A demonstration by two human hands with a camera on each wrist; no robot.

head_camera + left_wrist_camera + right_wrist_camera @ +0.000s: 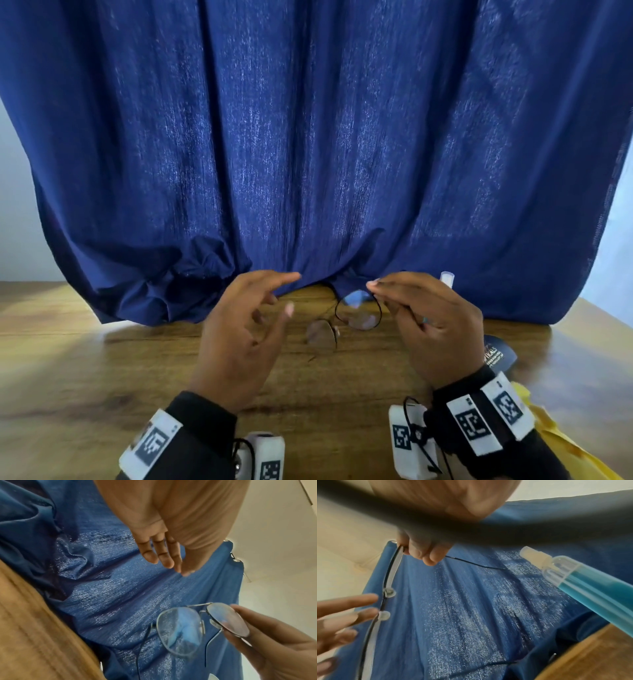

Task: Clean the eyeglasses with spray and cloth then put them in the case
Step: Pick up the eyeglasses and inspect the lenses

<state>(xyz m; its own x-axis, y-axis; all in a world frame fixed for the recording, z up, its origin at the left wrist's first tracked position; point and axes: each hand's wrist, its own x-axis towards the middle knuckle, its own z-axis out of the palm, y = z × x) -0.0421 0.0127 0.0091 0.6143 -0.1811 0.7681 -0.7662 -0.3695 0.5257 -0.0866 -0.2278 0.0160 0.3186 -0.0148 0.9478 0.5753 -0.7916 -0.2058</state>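
Thin black wire-framed eyeglasses [356, 317] hang above the wooden table [102, 377], temples unfolded. My right hand [371, 287] pinches the rim of one lens; in the left wrist view its fingers [240, 616] lie round that lens, and the free lens [180, 631] looks speckled. In the right wrist view the fingertips [426, 557] pinch the frame [392, 568]. My left hand [293, 293] hovers just left of the glasses with fingers spread and holds nothing. A clear spray bottle [447, 278] of blue liquid [590, 588] stands just beyond my right hand.
A dark blue curtain [308, 137] hangs along the table's back edge. A dark blue case [501, 354] with white lettering lies right of my right wrist. A yellow cloth [555, 435] lies at the near right edge.
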